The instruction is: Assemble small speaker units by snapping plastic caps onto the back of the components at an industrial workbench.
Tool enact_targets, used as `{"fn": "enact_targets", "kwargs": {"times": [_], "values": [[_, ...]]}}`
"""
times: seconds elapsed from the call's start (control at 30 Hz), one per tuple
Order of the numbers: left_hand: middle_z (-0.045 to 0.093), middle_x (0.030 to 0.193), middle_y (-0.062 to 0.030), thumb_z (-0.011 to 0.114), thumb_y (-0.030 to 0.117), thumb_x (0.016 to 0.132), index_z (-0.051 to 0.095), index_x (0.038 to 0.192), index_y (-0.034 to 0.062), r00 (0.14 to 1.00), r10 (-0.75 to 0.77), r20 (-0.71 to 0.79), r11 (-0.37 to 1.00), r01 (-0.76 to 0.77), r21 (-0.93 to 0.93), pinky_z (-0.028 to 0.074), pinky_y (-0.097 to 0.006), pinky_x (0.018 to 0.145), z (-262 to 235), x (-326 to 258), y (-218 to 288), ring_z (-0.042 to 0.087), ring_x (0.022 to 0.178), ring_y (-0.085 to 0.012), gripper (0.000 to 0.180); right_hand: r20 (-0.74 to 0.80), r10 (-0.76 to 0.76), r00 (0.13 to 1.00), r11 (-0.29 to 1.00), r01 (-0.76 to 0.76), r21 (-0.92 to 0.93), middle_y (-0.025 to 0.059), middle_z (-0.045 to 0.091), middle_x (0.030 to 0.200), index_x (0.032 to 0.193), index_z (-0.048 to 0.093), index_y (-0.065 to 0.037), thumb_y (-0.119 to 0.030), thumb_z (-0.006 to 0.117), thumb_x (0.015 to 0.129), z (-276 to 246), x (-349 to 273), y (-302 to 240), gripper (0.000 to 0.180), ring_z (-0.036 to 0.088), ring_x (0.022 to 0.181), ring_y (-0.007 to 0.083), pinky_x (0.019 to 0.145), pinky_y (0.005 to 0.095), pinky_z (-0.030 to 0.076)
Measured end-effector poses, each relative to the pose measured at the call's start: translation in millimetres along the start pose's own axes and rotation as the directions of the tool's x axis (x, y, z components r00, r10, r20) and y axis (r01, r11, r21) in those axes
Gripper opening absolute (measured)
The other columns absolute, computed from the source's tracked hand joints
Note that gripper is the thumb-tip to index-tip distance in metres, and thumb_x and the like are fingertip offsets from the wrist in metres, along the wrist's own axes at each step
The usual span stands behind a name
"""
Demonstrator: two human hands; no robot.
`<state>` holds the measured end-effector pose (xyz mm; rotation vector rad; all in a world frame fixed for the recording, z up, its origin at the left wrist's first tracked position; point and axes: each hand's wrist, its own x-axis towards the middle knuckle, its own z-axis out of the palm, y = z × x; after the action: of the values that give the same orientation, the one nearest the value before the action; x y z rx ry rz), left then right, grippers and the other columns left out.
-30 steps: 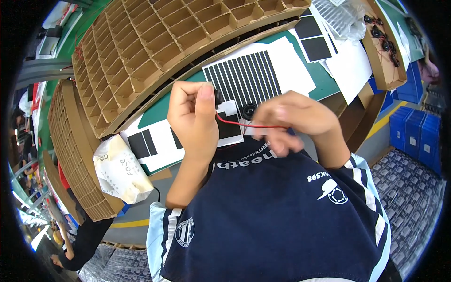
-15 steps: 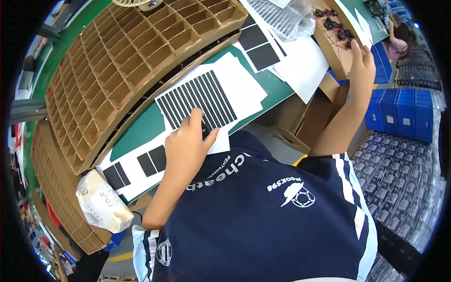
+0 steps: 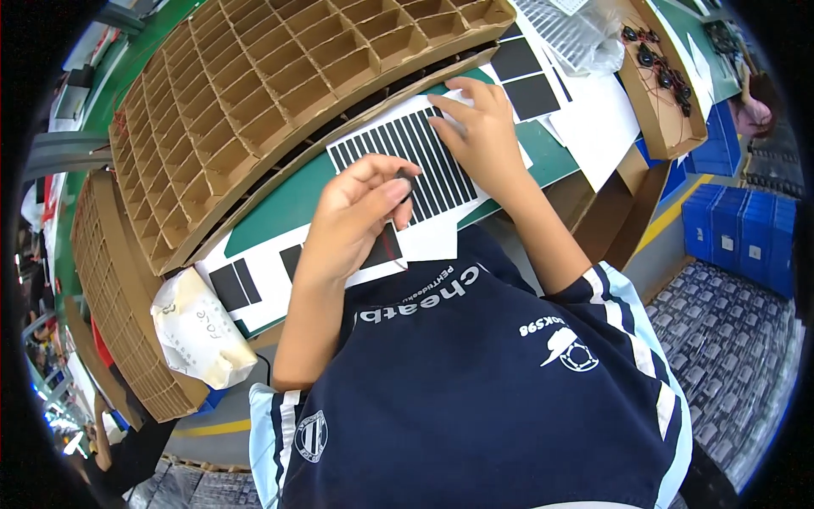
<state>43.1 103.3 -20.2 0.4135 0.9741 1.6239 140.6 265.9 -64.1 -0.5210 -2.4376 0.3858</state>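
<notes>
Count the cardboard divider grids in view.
2. A large cardboard grid lies across the top of the green bench, above the striped sheet that the right hand presses. A second grid stands along the left edge. More may be hidden outside the frame.

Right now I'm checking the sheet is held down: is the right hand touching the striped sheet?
Touching. The head view shows the right hand with fingers pressed flat on the striped sheet.
</notes>
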Motion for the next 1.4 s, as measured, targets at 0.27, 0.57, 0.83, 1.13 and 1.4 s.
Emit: {"fn": "enact_targets", "kwargs": {"times": [0.27,0.57,0.83,1.13,1.4], "values": [[0.054,0.075,-0.0048,0.056,0.009,0.081,0.050,0.096,-0.0021,0.997,-0.043,-0.067,0.988,0.053,0.144,0.043,-0.020,0.056,-3,8,-17,0.053,0.062,-0.0092,0.019,-0.092,0.075,0.993,0.985,-0.059,0.160,0.0092,0.054,0.091,0.076,0.063,-0.006,-0.007,0.067,0.063,8,-2,-2,0.013,0.048,0.086,0.0257,0.076,0.0344,0.039],[0.051,0.072,-0.0027,0.060,0.004,0.077,0.042,0.100,-0.0005,0.991,-0.057,-0.120,0.969,0.084,0.231,0.036,-0.017,0.048,-2,10,-20,0.045,0.056,-0.0049,0.030,0.043,0.128,0.991,0.975,-0.134,0.175,0.0094,0.049,0.092,0.076,0.054,-0.005,-0.007,0.064,0.065,1,5,-1,0.015,0.046,0.092,0.0263,0.082,0.0328,0.035],[0.051,0.068,-0.0007,0.060,0.014,0.080,0.048,0.090,0.0005,0.987,-0.025,-0.157,0.950,0.073,0.304,0.030,-0.016,0.045,0,12,-21,0.040,0.053,-0.0026,0.021,0.312,0.136,0.940,0.634,-0.324,0.702,0.0094,0.058,0.092,0.077,0.053,-0.001,-0.007,0.058,0.078,-46,7,33,0.007,0.053,0.091,0.0166,0.080,0.0276,0.041],[0.041,0.056,0.0017,0.034,0.036,0.091,0.056,0.082,0.0015,0.985,-0.073,-0.155,0.968,0.108,0.228,0.023,-0.016,0.042,0,9,-17,0.028,0.045,-0.0029,0.042,0.174,0.047,0.984,0.304,-0.180,0.935,0.0098,0.057,0.076,0.096,0.043,-0.001,-0.005,0.043,0.086,-111,8,33,0.011,0.057,0.076,0.0168,0.073,0.0275,0.046],[0.045,0.062,-0.0019,0.035,0.025,0.090,0.041,0.093,0.0070,0.973,0.046,-0.225,0.982,-0.003,0.187,0.026,-0.018,0.046,23,-8,-1,0.034,0.050,-0.0055,0.019,0.416,-0.090,0.905,0.364,-0.359,0.860,0.0035,0.046,0.074,0.096,0.038,-0.002,0.002,0.045,0.084,-78,5,-52,0.015,0.044,0.063,0.0073,0.058,0.0185,0.035]]}}
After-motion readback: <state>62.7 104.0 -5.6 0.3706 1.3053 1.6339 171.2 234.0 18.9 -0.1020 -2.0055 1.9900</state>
